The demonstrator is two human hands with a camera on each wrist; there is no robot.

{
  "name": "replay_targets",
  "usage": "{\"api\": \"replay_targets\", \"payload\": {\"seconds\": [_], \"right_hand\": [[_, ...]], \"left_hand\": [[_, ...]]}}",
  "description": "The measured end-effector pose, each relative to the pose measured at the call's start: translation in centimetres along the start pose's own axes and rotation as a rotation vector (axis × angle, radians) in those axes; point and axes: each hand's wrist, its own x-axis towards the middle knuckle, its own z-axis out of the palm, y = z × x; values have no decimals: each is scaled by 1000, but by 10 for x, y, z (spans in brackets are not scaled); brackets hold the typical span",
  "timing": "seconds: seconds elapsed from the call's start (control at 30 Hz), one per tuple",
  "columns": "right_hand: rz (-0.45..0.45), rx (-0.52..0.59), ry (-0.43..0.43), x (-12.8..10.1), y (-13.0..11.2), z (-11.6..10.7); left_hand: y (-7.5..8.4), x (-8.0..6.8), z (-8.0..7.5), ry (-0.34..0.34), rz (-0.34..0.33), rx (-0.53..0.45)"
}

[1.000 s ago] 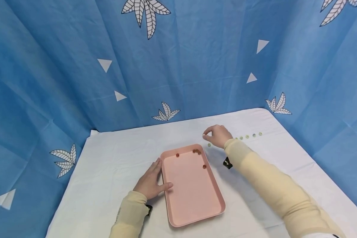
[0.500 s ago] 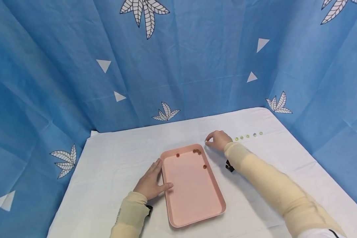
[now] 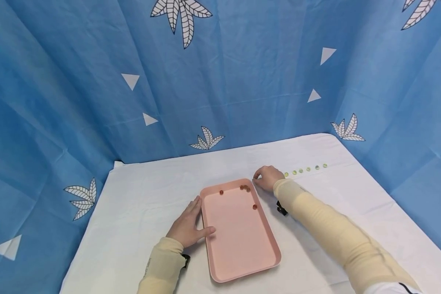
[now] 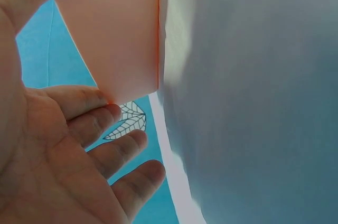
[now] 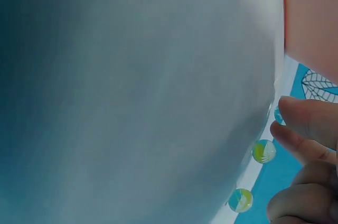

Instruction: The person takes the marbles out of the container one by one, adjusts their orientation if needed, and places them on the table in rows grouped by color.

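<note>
Here I see my right hand [image 3: 267, 178] by the pink tray's [image 3: 239, 249] far right corner, fingers [image 5: 309, 121] pinching a marble [image 5: 278, 114], the marble row [image 3: 305, 169] trailing rightward behind it, while my left hand [image 3: 186, 226] lies flat, fingers relaxed, against the tray's left edge

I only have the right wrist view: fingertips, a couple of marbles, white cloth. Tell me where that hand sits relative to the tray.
Observer: The right hand is on the cloth just off the far right corner of the pink tray.
Operator: Say what's in the tray.
Observer: Four or so small reddish marbles, most clustered at its far edge, one nearer the right wall.
Operator: Report the other hand.
Observer: The left hand lies flat on the cloth against the tray's left wall, thumb touching the rim.
Operator: Count the marbles left outside.
Observer: A row of five greenish marbles lies on the cloth to the right of the right hand.
</note>
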Motion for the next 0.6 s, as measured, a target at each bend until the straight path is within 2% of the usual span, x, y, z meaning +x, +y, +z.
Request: {"api": "replay_targets", "payload": {"seconds": [0.27, 0.6], "right_hand": [[-1, -7, -18, 1, -1, 2], [28, -16, -22, 2, -4, 5]], "left_hand": [[2, -1, -2, -14, -10, 10], [1, -2, -4, -7, 16, -2]]}}
